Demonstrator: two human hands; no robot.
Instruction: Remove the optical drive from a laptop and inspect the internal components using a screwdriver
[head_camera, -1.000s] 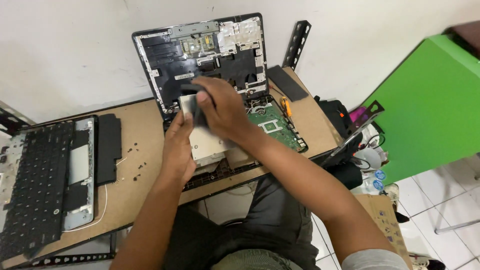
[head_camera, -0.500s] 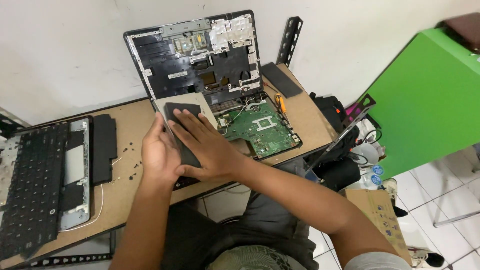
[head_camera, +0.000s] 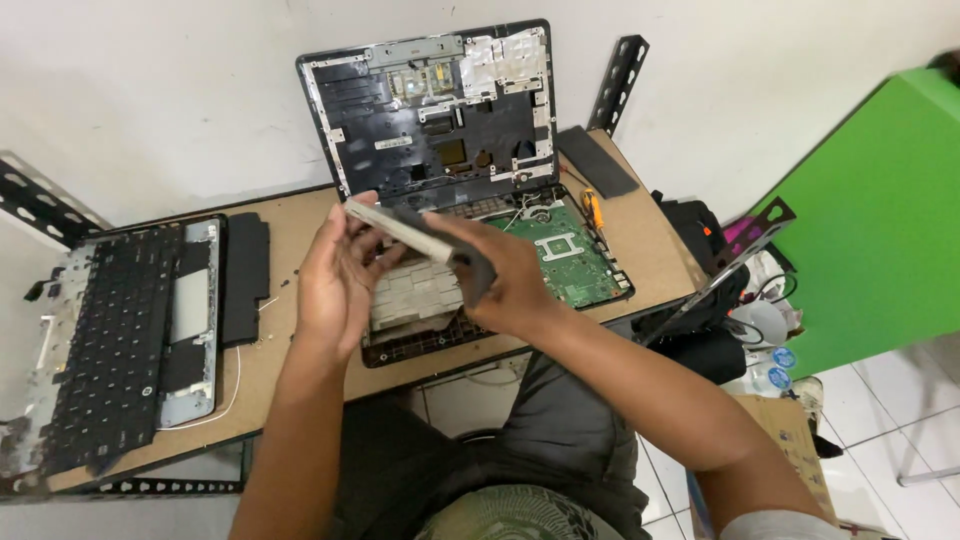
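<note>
1. While tilted edge-on above the open laptop base (head_camera: 420, 335), flat grey drive (head_camera: 400, 226) gripped by both hands.
2. Left hand (head_camera: 335, 275) clasping at 9 o'clock — right hand (head_camera: 505, 280) pinching at 3 o'clock.
3. Green circuit board (head_camera: 570, 260) just beyond, at 2 o'clock.

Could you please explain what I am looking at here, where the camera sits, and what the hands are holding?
The picture comes from a camera worn on a person's head, looking down at their own two bare hands over a brown worktable. There is no machine. The left hand and the right hand together hold a flat, thin grey drive-like part, tilted above an opened laptop base. Beside it lies a green circuit board, and a stripped black laptop shell leans against the wall. On the left lie a removed keyboard panel and a black battery-like bar. An orange-handled screwdriver lies near the board.
</note>
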